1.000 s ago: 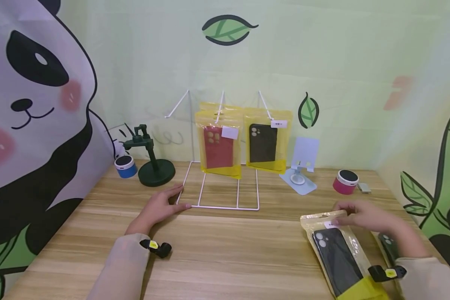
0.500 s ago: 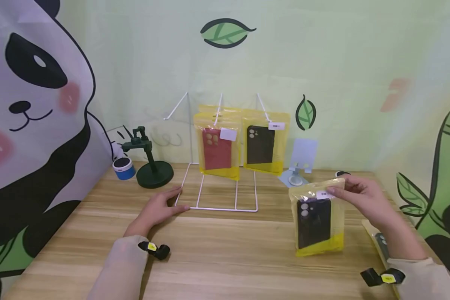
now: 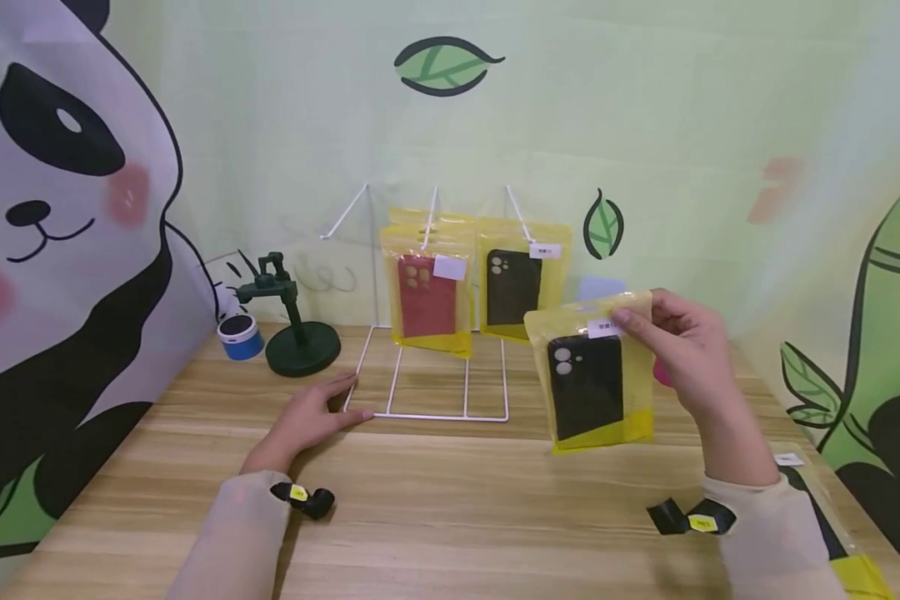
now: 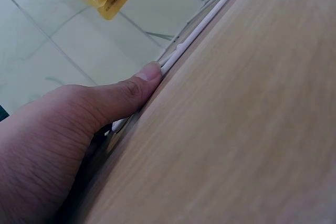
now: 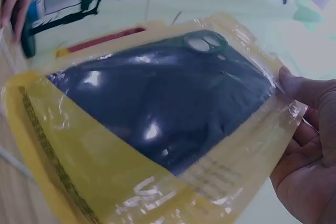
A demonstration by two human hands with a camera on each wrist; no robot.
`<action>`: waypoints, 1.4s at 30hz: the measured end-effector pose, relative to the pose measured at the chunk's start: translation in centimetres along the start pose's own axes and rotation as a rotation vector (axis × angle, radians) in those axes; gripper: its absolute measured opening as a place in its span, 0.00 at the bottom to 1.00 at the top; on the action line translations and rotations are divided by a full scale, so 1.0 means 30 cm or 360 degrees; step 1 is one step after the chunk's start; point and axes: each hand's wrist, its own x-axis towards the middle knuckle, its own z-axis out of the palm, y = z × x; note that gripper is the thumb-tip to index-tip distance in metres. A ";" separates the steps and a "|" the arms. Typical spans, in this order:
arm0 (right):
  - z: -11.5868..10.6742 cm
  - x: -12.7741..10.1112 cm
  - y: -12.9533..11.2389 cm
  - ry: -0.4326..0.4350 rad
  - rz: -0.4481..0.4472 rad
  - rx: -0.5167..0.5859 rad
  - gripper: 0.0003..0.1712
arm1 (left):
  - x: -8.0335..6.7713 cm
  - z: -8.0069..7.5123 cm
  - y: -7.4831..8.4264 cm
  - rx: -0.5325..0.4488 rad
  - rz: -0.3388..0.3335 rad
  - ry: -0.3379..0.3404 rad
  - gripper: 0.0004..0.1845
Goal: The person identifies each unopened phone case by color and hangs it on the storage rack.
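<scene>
My right hand (image 3: 690,350) pinches the top corner of a clear-and-yellow packet (image 3: 637,379), thumb in front near its white label. A black phone case (image 3: 585,387) shows inside, also large in the right wrist view. The packet hangs upright over the table, right of a white wire display rack (image 3: 427,416). My left hand (image 3: 311,425) rests at the rack's front left corner, fingers extended, its thumb (image 4: 126,95) along the wire in the left wrist view. On the rack's middle hook hang packets, a red phone case (image 3: 427,296) foremost; another black phone case (image 3: 513,287) hangs on the right hook.
The left hook (image 3: 343,212) carries nothing. A dark green stand (image 3: 300,346) and a blue-and-white round speaker (image 3: 240,337) stand left of the rack. Behind the held packet, a pale phone stand (image 3: 602,288) and a pink speaker (image 3: 662,372) are mostly hidden. Another packet (image 3: 817,508) lies under the right sleeve.
My right hand has lifted the black case's packet from the table at the right and carried it left and up toward the rack. My left hand has stayed at the rack's corner.
</scene>
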 end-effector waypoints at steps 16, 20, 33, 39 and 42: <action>0.177 0.139 -0.041 0.0414 0.0070 0.0346 0.17 | -0.005 -0.012 -0.008 0.0023 -0.0057 -0.0015 0.47; 0.208 0.164 -0.020 0.0517 0.0132 0.0380 0.18 | -0.007 -0.013 0.000 0.0023 -0.0080 -0.0037 0.47; 0.279 0.234 0.038 0.0524 0.0219 0.0281 0.21 | -0.008 0.004 0.007 -0.0011 -0.0056 -0.0018 0.47; 0.283 0.265 0.082 0.0573 0.0270 0.0250 0.21 | -0.007 0.008 0.007 -0.0023 -0.0056 -0.0023 0.48; 0.285 0.273 0.094 0.0588 0.0282 0.0241 0.20 | -0.009 0.003 0.008 -0.0025 -0.0055 -0.0020 0.48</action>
